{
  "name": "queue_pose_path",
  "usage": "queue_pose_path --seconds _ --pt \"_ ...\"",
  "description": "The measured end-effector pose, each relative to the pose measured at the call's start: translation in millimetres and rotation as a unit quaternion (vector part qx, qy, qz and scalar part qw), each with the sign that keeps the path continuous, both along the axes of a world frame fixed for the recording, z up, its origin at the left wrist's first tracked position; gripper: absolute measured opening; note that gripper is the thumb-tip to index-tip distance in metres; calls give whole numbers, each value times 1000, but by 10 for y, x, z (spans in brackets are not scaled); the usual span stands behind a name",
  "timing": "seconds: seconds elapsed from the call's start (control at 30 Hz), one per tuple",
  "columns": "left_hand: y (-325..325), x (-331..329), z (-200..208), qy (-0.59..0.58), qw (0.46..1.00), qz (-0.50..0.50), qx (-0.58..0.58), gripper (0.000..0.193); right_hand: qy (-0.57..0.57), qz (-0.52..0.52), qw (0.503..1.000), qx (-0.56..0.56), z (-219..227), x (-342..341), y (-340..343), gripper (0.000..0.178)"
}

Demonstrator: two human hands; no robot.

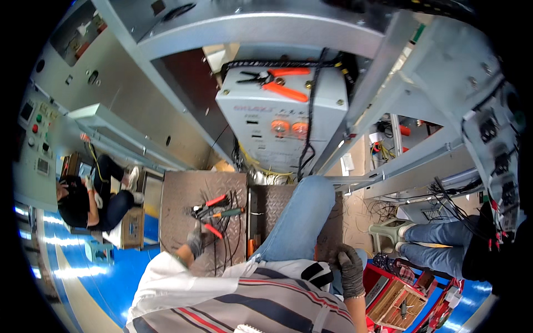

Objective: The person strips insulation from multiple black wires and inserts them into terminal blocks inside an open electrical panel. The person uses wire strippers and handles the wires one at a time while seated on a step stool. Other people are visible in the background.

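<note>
Bright, even workshop light fills the scene. Glare streaks the glossy blue floor [105,272] at eight o'clock. The fisheye bends the grey frame beams [261,33] toward the black rim, and detail softens at the edges; the centre stays sharp.

Only spotted 2 small dark square screens [26,111] on the grey control panel [34,145] far left, plus a brown cardboard box [132,227] on the blue floor beside the seated person.
</note>
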State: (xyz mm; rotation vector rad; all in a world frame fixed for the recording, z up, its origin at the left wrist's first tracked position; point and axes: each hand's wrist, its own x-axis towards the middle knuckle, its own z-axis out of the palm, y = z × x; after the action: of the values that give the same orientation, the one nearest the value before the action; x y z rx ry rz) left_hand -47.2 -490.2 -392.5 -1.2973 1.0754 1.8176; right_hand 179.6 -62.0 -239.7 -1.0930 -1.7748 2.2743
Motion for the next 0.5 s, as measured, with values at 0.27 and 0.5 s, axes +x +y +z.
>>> queue_pose_path --seconds 0.27,0.5 --pt "2258 291 1414 327 863 -375 93 28 173 -26 922 -345 -127 -250 -198 24" --pt "3817 1584 1649 583 543 -581 164 34 206 -464 767 -393 -59 25 -252 30"
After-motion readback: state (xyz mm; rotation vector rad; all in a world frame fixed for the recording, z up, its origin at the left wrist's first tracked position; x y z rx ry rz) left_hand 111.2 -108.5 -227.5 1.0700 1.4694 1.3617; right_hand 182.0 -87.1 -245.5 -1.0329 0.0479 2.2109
